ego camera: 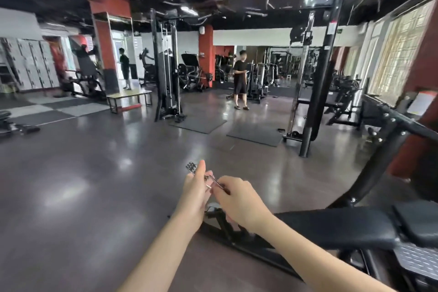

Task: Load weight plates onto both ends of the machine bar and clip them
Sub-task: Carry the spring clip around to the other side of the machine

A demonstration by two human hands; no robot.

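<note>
**Clips in hand; no plates or bar end in view**

Both hands meet at 6 o'clock of the view, over a dark shiny floor (94,173). The left hand (194,194) stands edge-on with its fingers fairly straight; a metal spring clip (192,168) shows past its fingertips at 12 o'clock of the hand. Whether the thumb is clamped on it I cannot tell. The right hand (237,199) has its fingers curled, pinching the thin metal handle of a second clip (216,184) that runs across to the left palm. The two pieces touch or nearly touch; blur hides the join.

A black padded bench (343,225) sits at 4 o'clock, with a slanted machine frame (379,156) rising toward 2 o'clock. No weight plates or bar sleeve are visible, so how much is loaded cannot be read.

Handling judgement:
- Clips: light, stiff sprung steel, smooth and a bit slippery.
- Best held by the two handle ends, squeezed together to open the coil; the coil itself gives no purchase.
- Two clips tangle easily; separate them before approaching the bar.
- Spring snaps back if the squeeze slips, so keep fingertips clear of the coil.
- Plates, by contrast, will likely be heavy and rigid: two hands at the rim.

A person (239,78) stands far off at 12 o'clock.
</note>
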